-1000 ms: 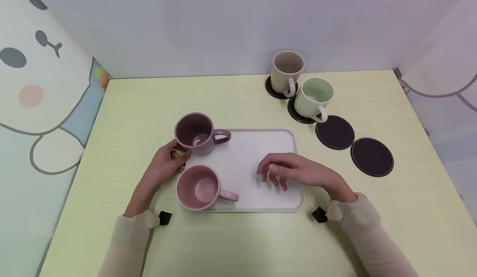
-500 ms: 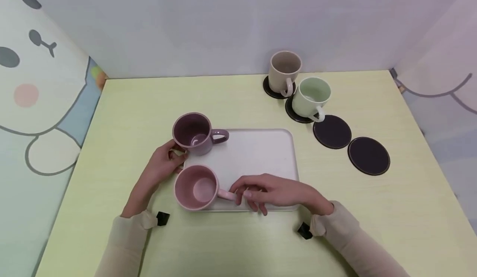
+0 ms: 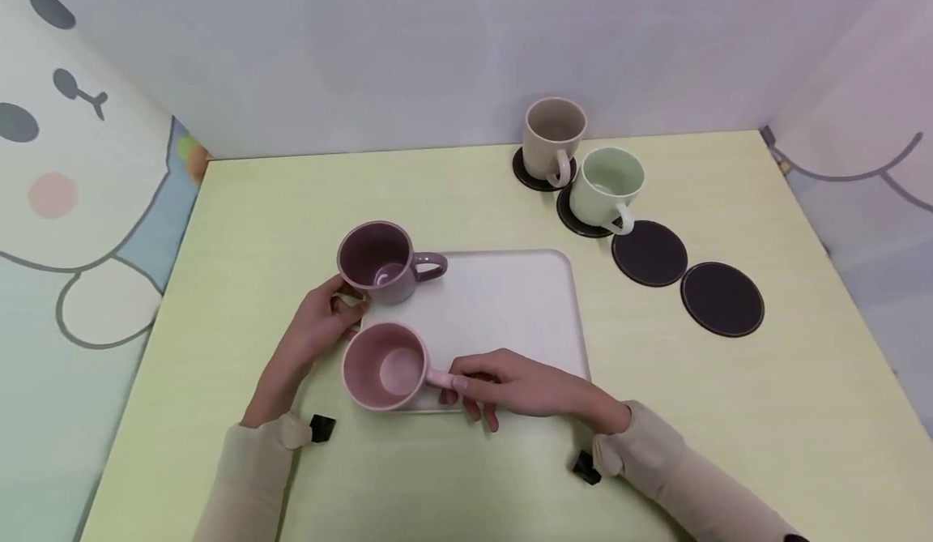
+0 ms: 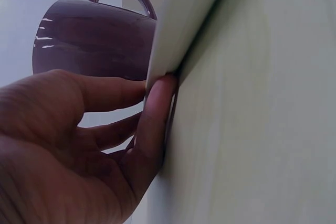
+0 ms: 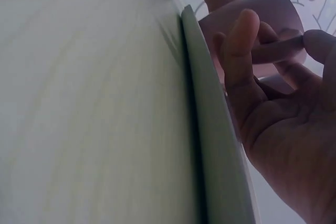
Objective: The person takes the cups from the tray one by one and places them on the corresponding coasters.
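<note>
A pink mug (image 3: pixel 385 368) stands on the left front part of the white tray (image 3: pixel 510 299), its handle turned right. My right hand (image 3: pixel 510 380) pinches that handle between thumb and fingers; the right wrist view shows the thumb on the handle (image 5: pixel 278 50). Behind it, a purple mug (image 3: pixel 377 262) stands at the tray's back left corner, handle also to the right. My left hand (image 3: pixel 321 319) is at the tray's left edge, beside both mugs. In the left wrist view its fingers grip the tray's rim (image 4: pixel 184 19), one finger tucked against the underside.
At the back right, a beige mug (image 3: pixel 551 141) and a pale green mug (image 3: pixel 605 189) stand on black coasters. Two bare black coasters, one nearer the back (image 3: pixel 649 253) and one farther right (image 3: pixel 722 299), lie right of the tray. A wall (image 3: pixel 364 56) bounds the table's back.
My right hand has moved left and toward me from above the tray's right half, and has taken hold of the pink mug's handle. The left hand stays at the tray's edge.
</note>
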